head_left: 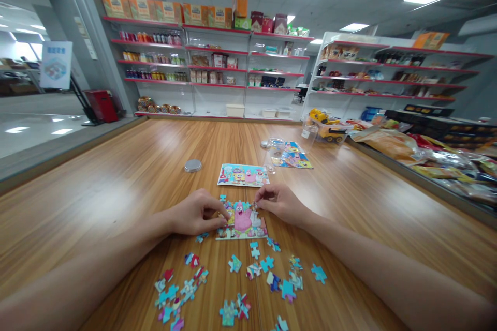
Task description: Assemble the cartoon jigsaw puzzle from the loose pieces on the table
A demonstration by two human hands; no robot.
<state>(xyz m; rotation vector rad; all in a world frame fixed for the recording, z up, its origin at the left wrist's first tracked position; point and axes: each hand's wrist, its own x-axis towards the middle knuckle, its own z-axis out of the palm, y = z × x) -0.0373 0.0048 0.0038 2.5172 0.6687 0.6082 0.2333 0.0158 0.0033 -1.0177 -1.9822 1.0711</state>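
A partly assembled jigsaw puzzle (243, 220) lies flat on the wooden table, with a pink cartoon starfish in its middle. At its left side my left hand (198, 212) is curled, thumb and index fingertips pressed on the puzzle's edge. My right hand (281, 204) pinches a small puzzle piece (254, 207) at the upper right edge; the fingers partly hide it. Just beyond lies the reference picture card (244, 175) with the cartoon characters. Loose pieces are scattered on the near side, among them a blue piece (319, 273) and a light blue piece (228, 313).
A round metal lid (193, 166) lies at the left. Further right are clear plastic jars (277, 148), another puzzle picture (293, 160) and a clear bin of yellow toy trucks (330, 129). Packaged snacks (438, 165) lie beyond the table's right edge. Stocked shelves (217, 70) stand behind.
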